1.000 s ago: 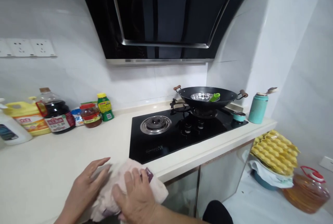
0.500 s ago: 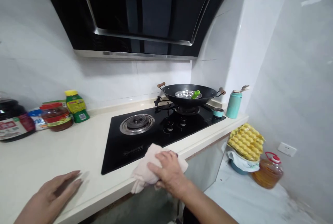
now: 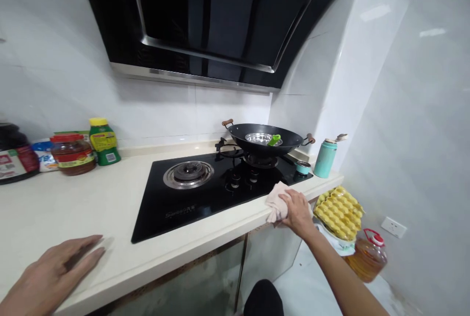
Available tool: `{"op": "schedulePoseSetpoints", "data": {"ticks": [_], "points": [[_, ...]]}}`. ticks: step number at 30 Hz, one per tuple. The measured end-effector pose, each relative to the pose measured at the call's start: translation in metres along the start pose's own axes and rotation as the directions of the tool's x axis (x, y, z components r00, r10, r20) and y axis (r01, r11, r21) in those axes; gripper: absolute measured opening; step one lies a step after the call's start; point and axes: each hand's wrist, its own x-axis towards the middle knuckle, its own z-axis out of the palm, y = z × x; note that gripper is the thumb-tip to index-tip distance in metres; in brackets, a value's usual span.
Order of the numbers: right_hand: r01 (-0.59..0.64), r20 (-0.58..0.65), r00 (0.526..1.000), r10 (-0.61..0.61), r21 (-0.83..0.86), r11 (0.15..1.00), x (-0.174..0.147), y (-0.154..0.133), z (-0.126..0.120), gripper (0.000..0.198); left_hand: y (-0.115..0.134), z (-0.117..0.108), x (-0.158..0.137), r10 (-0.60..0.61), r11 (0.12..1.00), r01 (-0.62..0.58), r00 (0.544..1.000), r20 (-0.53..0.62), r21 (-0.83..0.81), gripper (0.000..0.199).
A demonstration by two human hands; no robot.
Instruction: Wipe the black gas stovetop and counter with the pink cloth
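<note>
My right hand grips a pale pink cloth and presses it on the front edge of the white countertop, just in front of the black gas stove. Part of the cloth hangs over the edge, and the palm hides some of it. My left hand rests on the counter at the lower left, holding nothing, thumb and fingers apart. A black wok with wooden handles sits on the stove's right burner, with a metal strainer with a green handle inside it.
A turquoise bottle and its small cup stand near the right end. At the left are a green bottle, a red-lidded jar and a dark jar. Yellow egg trays and an oil jug stand low at right.
My right hand has slid the cloth to the right along the counter's front edge, toward the small cup. My left hand stays on the counter. The view has shifted slightly.
</note>
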Motion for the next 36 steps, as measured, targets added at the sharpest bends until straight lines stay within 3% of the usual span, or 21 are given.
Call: {"op": "schedulePoseSetpoints", "data": {"ticks": [4,9,13,18,21,23,25,26,28,31,33,36], "points": [[-0.124,0.068,0.989,0.129,-0.081,0.989,0.002,0.033,0.002,0.073,0.015,-0.004,-0.004,-0.012,0.995,0.014,1.0,0.015,-0.097,0.049],[-0.149,0.121,0.978,0.171,-0.178,0.973,0.003,0.021,-0.007,0.074,0.036,-0.012,-0.007,0.021,0.998,-0.021,1.0,-0.001,-0.053,0.05],[-0.032,0.188,0.98,0.069,-0.191,0.981,0.006,-0.019,-0.024,0.07,0.044,-0.013,-0.009,0.068,0.998,-0.068,0.998,0.01,-0.001,0.048],[0.159,0.24,0.962,-0.129,-0.112,0.981,0.008,-0.105,-0.045,0.078,0.05,-0.016,-0.011,0.049,0.999,-0.049,0.999,0.019,0.013,0.049],[0.313,0.235,0.915,-0.327,0.098,0.945,0.009,-0.162,-0.06,0.085,0.052,-0.02,-0.014,0.052,0.999,-0.052,0.998,0.031,0.005,0.047],[0.401,0.2,0.86,-0.47,0.303,0.864,0.012,-0.19,-0.072,0.084,0.052,-0.021,-0.016,0.064,0.998,-0.064,0.998,0.026,-0.004,0.045],[0.409,0.158,0.824,-0.545,0.5,0.763,0.018,-0.202,-0.081,0.075,0.05,-0.022,-0.018,0.068,0.998,-0.068,0.997,0.019,-0.014,0.045],[0.366,0.147,0.83,-0.537,0.583,0.725,0.022,-0.202,-0.084,0.07,0.049,-0.022,-0.018,0.069,0.997,-0.069,0.997,0.016,-0.019,0.045],[0.205,0.16,0.888,-0.431,0.702,0.682,0.033,-0.188,-0.085,0.06,0.048,-0.022,-0.02,0.069,0.997,-0.069,0.998,0.003,-0.031,0.046],[-0.063,0.204,0.969,-0.14,0.751,0.657,0.055,-0.15,-0.078,0.048,0.049,-0.022,-0.022,0.06,0.997,-0.061,0.998,-0.023,-0.056,0.047],[-0.212,0.219,0.973,0.078,0.698,0.684,0.07,-0.124,-0.069,0.046,0.051,-0.022,-0.023,0.053,0.996,-0.055,0.998,-0.031,-0.074,0.048],[-0.383,0.262,0.92,0.29,0.449,0.808,0.084,-0.1,-0.051,0.053,0.054,-0.021,-0.025,0.046,0.994,-0.049,0.998,-0.038,-0.093,0.049]]}}
